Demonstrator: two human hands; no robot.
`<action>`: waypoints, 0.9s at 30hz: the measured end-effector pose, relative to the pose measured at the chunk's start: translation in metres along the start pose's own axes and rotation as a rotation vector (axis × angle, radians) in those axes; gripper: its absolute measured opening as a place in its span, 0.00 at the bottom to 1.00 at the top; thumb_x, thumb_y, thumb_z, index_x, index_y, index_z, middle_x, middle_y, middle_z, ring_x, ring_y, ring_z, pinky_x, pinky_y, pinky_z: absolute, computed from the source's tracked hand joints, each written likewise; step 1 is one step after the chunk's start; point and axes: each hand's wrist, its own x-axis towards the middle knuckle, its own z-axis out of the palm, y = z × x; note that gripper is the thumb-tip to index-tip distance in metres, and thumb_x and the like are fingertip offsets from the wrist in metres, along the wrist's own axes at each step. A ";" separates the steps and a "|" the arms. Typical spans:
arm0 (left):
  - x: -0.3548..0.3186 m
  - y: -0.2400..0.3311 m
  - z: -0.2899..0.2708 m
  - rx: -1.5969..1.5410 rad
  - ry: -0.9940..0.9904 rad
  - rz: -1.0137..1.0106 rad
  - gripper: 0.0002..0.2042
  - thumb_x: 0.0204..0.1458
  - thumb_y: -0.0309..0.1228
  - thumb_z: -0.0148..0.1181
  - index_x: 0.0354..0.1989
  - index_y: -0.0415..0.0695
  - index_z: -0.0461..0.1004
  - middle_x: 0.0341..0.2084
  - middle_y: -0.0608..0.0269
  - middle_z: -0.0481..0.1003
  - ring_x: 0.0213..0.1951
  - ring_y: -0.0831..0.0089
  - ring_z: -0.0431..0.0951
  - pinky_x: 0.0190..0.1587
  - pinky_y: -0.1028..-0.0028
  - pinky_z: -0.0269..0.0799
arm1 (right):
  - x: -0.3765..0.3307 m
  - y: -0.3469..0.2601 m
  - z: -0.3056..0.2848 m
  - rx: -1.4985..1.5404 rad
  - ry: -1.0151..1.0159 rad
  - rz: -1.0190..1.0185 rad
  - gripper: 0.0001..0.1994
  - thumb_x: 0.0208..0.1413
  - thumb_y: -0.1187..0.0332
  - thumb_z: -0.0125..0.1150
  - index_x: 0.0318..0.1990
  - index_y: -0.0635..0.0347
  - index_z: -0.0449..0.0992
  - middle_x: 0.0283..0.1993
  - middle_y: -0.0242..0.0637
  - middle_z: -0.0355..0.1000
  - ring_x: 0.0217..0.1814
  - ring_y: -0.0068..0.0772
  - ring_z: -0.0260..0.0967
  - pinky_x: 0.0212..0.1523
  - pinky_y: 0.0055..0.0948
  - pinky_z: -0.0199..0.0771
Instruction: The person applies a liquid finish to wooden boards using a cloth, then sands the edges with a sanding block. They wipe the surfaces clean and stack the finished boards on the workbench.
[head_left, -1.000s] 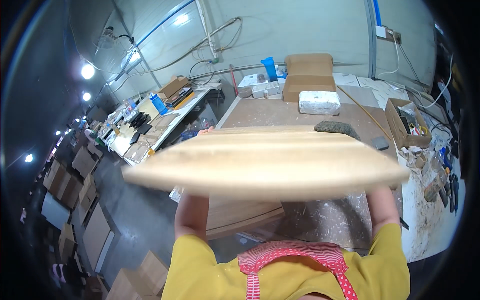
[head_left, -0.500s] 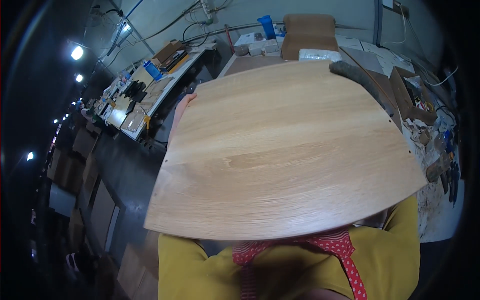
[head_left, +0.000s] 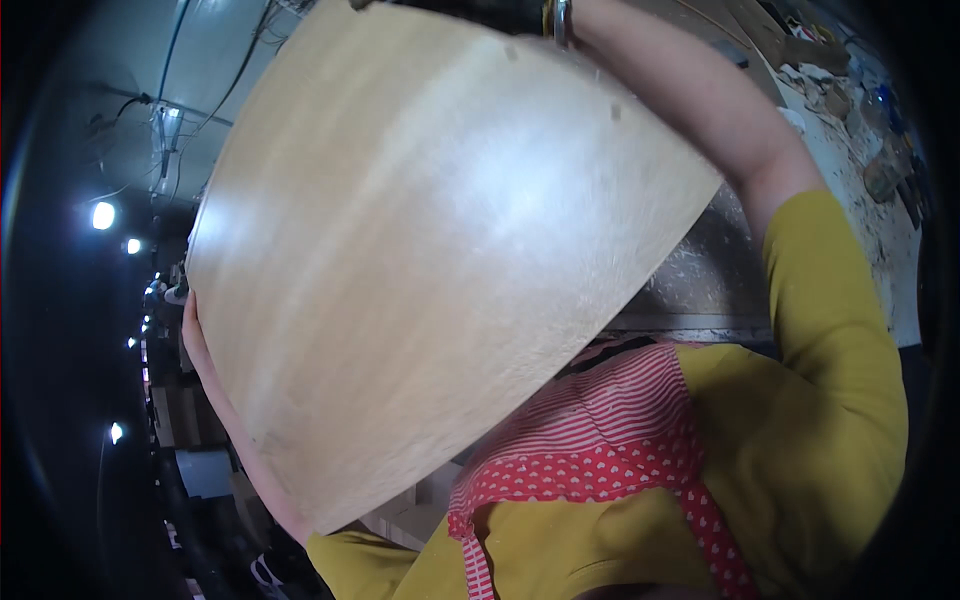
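A large pale wood-grain panel (head_left: 430, 250) with a curved outer edge is held up tilted before me and fills much of the view. My right hand (head_left: 475, 14), in a dark glove with a bracelet at the wrist, reaches over to the panel's far edge and grips it; the fingers are partly cut off by the picture's top. At the panel's left edge, my left hand (head_left: 190, 303) holds on from the side, most of its fingers hidden behind the board. Small dark marks show near the panel's right edge, blurred by motion.
On the right, a worktable (head_left: 880, 250) carries scraps, tools and a cardboard box (head_left: 808, 42). Dusty surface (head_left: 715, 265) shows beneath the panel. Bright lamps (head_left: 103, 215) line the dark left side, above stacked boards. A red patterned apron (head_left: 600, 440) covers my front.
The panel has lifted and swung from nearly level to steeply tilted, its near corner lower left. My right arm has come into view across its right side; my left hand moved left and lower.
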 end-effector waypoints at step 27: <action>0.005 -0.188 -0.133 -0.741 -0.210 -0.382 0.30 0.52 0.28 0.52 0.65 0.34 0.54 0.61 0.47 0.63 0.63 0.52 0.63 0.64 0.53 0.59 | 0.270 0.214 0.156 -0.914 -0.209 0.034 0.21 0.51 0.54 0.68 0.49 0.57 0.79 0.44 0.38 0.78 0.47 0.32 0.71 0.53 0.34 0.68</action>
